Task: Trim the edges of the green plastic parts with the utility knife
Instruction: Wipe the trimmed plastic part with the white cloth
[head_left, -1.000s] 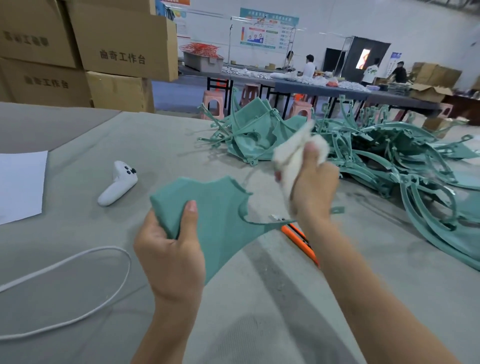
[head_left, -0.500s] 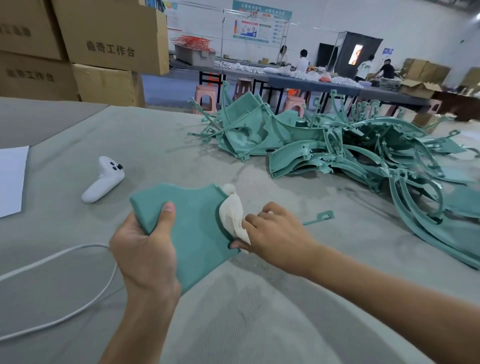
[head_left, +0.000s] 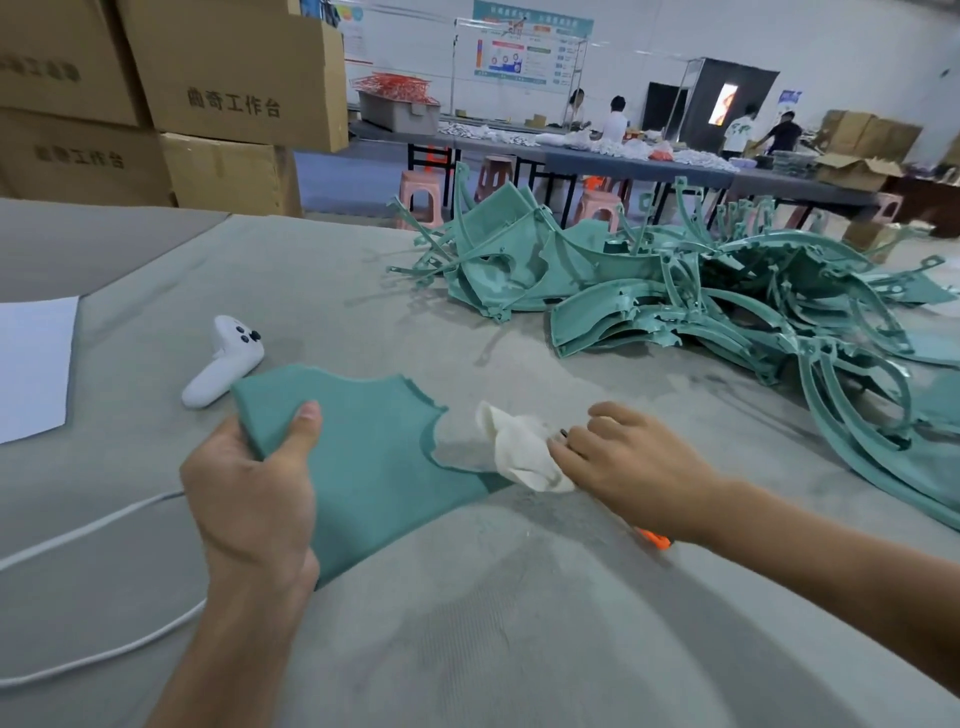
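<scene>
At table (head_left: 519, 634): left hand (head_left: 249, 493) grips green part (head_left: 374, 467); right hand (head_left: 634, 467) holds cloth (head_left: 519, 452)

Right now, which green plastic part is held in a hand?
The flat part gripped by the left hand; the pile behind lies untouched, and the right hand holds a white cloth.

A flat green part (head_left: 374, 467) with ragged edges is held by its left corner; more green parts (head_left: 675, 312) lie heaped beyond. Only the orange end of the knife (head_left: 655, 541) shows.
</scene>
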